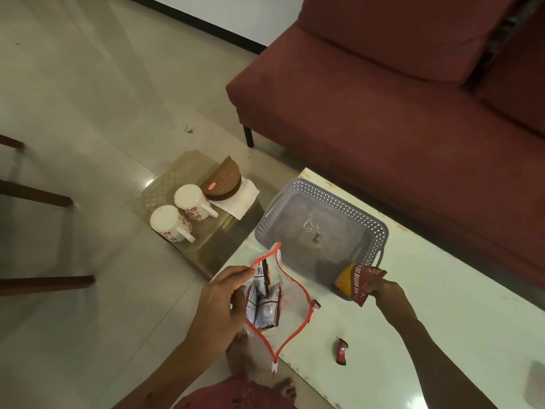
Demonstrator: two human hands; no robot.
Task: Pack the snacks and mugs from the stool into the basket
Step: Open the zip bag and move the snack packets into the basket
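- Holding a dark red snack packet with yellow contents [355, 283], the right hand [383, 290] has its fingers pinched shut on the packet's corner, just at the near corner of the grey perforated plastic basket [321, 199], which sits at the white table's [442, 320] left end and looks empty.
- The left hand [219, 296] is clamped on the rim of a clear zip pouch with a red-orange edge [290, 302], mouth open, several packets inside, hanging over the table's left edge.
- Two white mugs with red flower prints [177, 219] stand upside down on the translucent plastic stool [212, 243], beside a brown-lidded jar [221, 181] on a white napkin [244, 199].
- Risk, as I judge it: the pouch gapes while half off the table, so a tilt could spill packets onto the floor; the corner pinch could let the packet slip.
- Room: the basket's mouth is unobstructed; small red wrappers [342, 349] lie on the table's near side; the maroon sofa [398, 98] crowds the far edge.
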